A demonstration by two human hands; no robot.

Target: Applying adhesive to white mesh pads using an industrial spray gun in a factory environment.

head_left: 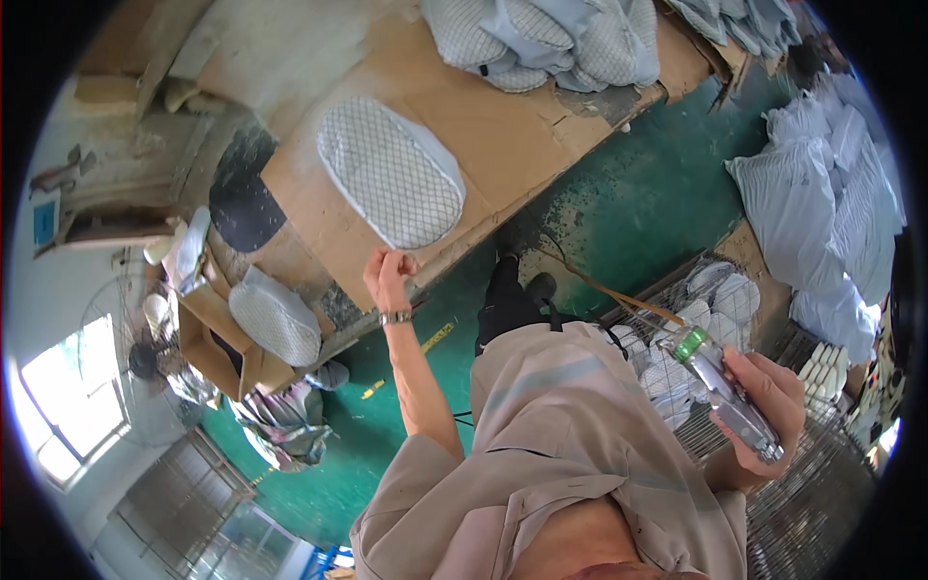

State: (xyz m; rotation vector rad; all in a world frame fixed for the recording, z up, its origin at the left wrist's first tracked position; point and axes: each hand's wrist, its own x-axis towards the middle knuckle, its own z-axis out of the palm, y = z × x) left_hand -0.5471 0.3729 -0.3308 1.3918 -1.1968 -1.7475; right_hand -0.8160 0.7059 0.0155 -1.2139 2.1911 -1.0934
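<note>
A white pillow-shaped cushion [391,174] with a dark diamond-lattice pattern lies flat on cardboard over the workbench. At its near end my left hand [390,278] is closed, fingertips pinched on the cushion's edge. A watch sits on that wrist. Out to the right, away from the bench, my right hand [773,406] is wrapped around a silver hand-held air tool [727,394] with a green collar. An orange-brown hose [619,298] stretches from the bench side toward the tool. Its working end is hard to make out.
More lattice-patterned cushions [551,43] are heaped at the bench's far side. Another cushion [275,314] leans by an open cardboard box [208,333] at left. Wire baskets of white pieces [725,295] stand at right, near large filled plastic bags [793,193]. The floor [619,208] is green.
</note>
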